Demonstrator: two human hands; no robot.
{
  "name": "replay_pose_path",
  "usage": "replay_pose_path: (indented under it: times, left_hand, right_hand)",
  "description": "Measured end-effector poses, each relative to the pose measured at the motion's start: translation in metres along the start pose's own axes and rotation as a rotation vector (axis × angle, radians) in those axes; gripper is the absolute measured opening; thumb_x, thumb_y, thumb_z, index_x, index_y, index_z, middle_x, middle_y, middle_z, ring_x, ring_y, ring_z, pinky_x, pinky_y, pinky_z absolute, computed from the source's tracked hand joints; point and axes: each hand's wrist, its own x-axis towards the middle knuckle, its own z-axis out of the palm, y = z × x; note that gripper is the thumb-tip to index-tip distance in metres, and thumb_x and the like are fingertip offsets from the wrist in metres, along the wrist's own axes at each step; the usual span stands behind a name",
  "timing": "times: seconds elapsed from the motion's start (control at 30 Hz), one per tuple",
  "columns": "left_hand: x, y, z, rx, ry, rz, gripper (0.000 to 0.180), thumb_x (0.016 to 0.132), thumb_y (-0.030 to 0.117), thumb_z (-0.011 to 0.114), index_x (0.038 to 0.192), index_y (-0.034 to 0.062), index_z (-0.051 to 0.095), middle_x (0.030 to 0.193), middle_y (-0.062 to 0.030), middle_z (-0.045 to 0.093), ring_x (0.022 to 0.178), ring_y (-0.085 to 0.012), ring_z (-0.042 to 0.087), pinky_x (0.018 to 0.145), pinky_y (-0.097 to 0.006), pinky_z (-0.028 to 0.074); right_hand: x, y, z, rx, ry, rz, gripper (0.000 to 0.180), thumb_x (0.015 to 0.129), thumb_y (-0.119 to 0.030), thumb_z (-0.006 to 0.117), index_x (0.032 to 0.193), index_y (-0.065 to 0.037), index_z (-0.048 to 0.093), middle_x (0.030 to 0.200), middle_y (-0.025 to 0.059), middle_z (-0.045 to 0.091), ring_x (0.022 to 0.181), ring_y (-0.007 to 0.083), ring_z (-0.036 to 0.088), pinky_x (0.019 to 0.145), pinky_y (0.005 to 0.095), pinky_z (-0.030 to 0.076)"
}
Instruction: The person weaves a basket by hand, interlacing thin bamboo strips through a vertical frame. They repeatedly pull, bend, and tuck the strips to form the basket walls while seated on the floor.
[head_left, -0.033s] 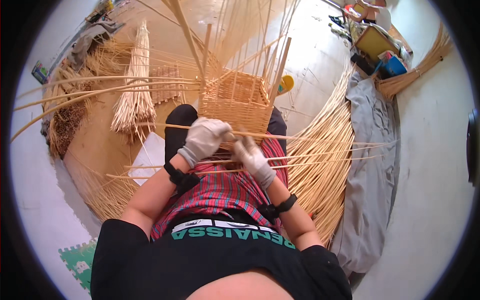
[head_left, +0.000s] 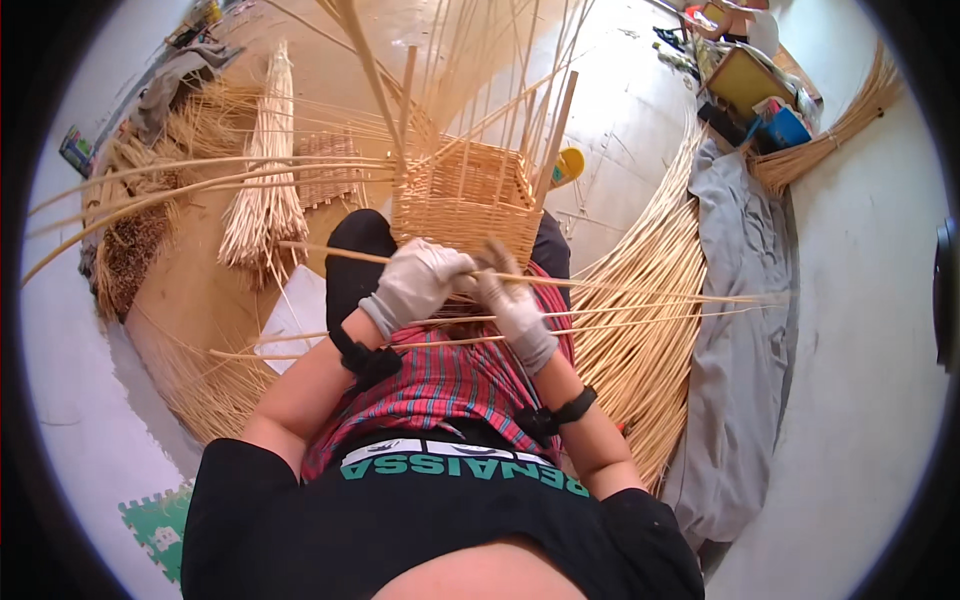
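A half-woven wicker basket (head_left: 465, 222) rests between my knees, its tall stakes rising at the far side. My left hand (head_left: 420, 278), in a pale work glove, is closed around a long wicker rod (head_left: 345, 255) at the basket's near edge. Beside it, almost touching, my gloved right hand (head_left: 513, 308) grips the same rod, its raised fingers partly smeared by motion. That rod runs out on both sides of my hands. Two more thin rods (head_left: 625, 312) lie crosswise under my hands, over the red plaid cloth (head_left: 450, 385) on my lap.
Long loose rods (head_left: 640, 350) spread on the right beside a grey cloth (head_left: 738, 380). At left stand a tied pale bundle (head_left: 265, 190), a flat woven panel (head_left: 330, 170) and darker bundles (head_left: 135, 255). A yellow object (head_left: 570, 163) lies behind the basket; a blue container (head_left: 785, 128) sits far right.
My right hand's fingers have shifted up and closer to my left hand along the rod. The basket has moved very slightly left.
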Motion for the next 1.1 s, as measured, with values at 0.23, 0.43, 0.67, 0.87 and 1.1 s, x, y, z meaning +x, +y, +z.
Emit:
replay_pose_path:
  times: [0.23,0.43,0.67,0.87,1.1]
  left_hand:
    - [0.003,-0.078,-0.006,-0.15,0.049,-0.296,0.009,0.096,0.003,0.063,0.103,0.0041,0.067,0.084,-0.0122,0.07,0.08,-0.0229,0.071,0.075,-0.032,0.054]
    - [0.051,-0.039,0.017,-0.191,-0.173,-0.35,0.019,0.094,0.014,0.071,0.111,0.008,0.067,0.097,-0.0082,0.073,0.086,-0.0224,0.07,0.081,-0.033,0.055]
    - [0.055,-0.08,0.051,-0.11,0.062,-0.668,0.072,0.092,0.012,0.071,0.156,0.0225,0.038,0.133,-0.007,0.067,0.115,-0.031,0.066,0.097,-0.038,0.052]
    - [0.05,-0.094,0.062,-0.192,0.137,-0.545,0.07,0.093,0.007,0.067,0.155,0.0159,0.038,0.131,-0.0097,0.067,0.118,-0.031,0.063,0.1,-0.038,0.051]
    - [0.128,-0.059,0.055,-0.844,-0.006,-0.856,0.032,0.102,0.019,0.062,0.128,0.0028,0.057,0.109,-0.0117,0.069,0.06,-0.0149,0.068,0.047,-0.029,0.055]
  right_hand:
    - [0.03,-0.183,-0.063,-0.319,0.419,-0.411,0.017,0.105,-0.019,0.057,0.111,-0.005,0.066,0.108,0.0099,0.071,0.094,0.0186,0.068,0.085,0.0328,0.056]
    - [0.049,-0.113,-0.074,-0.15,0.356,-0.255,0.013,0.1,-0.006,0.063,0.113,-0.005,0.06,0.103,0.0143,0.071,0.088,0.0218,0.071,0.075,0.0345,0.064]
    - [0.069,-0.071,-0.119,0.015,0.642,-0.275,0.017,0.1,-0.013,0.067,0.112,-0.008,0.057,0.097,0.0099,0.07,0.083,0.0207,0.072,0.072,0.0339,0.064]
    - [0.09,-0.049,-0.124,0.051,0.598,-0.151,0.015,0.099,-0.011,0.067,0.111,-0.007,0.058,0.097,0.0097,0.07,0.083,0.021,0.071,0.069,0.0338,0.063]
    - [0.095,-0.052,-0.128,-0.043,0.558,-0.089,0.014,0.099,-0.009,0.066,0.109,-0.009,0.057,0.096,0.0095,0.071,0.083,0.0203,0.072,0.065,0.032,0.062]
